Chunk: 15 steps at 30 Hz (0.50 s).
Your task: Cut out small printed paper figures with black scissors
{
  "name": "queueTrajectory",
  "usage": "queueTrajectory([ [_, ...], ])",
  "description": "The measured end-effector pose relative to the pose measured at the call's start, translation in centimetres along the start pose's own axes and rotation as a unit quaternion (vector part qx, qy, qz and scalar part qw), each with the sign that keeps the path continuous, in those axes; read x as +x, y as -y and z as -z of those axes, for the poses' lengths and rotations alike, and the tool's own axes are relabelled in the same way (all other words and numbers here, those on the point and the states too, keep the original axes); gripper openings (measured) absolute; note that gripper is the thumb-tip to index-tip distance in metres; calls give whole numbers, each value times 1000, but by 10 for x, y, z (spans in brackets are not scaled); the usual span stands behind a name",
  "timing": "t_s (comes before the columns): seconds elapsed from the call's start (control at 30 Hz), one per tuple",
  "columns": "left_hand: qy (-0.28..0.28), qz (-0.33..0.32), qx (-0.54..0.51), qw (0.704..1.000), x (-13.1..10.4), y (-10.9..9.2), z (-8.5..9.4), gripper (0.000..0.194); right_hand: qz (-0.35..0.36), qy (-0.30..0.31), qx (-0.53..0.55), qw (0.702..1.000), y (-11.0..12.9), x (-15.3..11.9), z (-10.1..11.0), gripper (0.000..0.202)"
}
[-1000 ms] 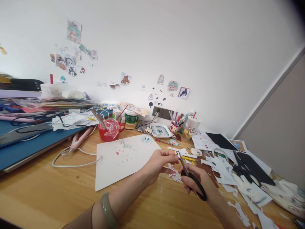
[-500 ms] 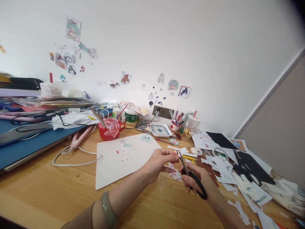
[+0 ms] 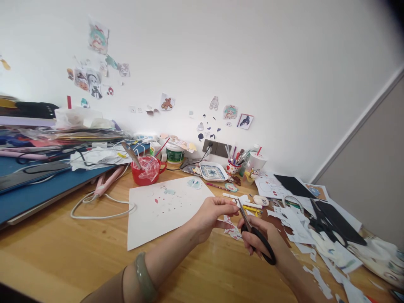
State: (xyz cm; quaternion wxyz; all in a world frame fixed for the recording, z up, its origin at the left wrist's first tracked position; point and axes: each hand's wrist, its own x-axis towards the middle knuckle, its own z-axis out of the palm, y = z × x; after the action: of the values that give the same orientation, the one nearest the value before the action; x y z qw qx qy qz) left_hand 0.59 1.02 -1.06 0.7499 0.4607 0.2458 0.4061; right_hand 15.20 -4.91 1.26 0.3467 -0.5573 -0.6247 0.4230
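Note:
In my right hand [image 3: 260,235] is a pair of black-handled scissors [image 3: 263,244], with fingers through the loops and the blades pointing up and left. My left hand [image 3: 214,216] is pinched at the blade tips. Whatever lies between its thumb and finger is too small to make out. Just below the fingertips shows a white paper scrap with red marks [image 3: 232,230]. Left of my hands lies a large white sheet [image 3: 145,223], with several tiny coloured cut-outs [image 3: 169,192] on it.
Paper offcuts [image 3: 296,223] and a second pair of black scissors [image 3: 326,227] crowd the right side. A patterned square dish [image 3: 213,171], a pen cup [image 3: 233,167] and a red mug [image 3: 145,174] stand behind. A blue board [image 3: 31,185] piled with things is at left.
The view has shifted very slightly. Both hands and the scissors keep nearly the same pose, with the blade tips still at the left fingertips.

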Motion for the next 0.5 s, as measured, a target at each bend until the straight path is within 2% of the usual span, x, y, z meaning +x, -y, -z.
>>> queueTrajectory([
  [0.5, 6, 0, -14, 1000, 0, 0, -1, 22, -4, -12, 1, 1000, 1, -2, -3, 14],
])
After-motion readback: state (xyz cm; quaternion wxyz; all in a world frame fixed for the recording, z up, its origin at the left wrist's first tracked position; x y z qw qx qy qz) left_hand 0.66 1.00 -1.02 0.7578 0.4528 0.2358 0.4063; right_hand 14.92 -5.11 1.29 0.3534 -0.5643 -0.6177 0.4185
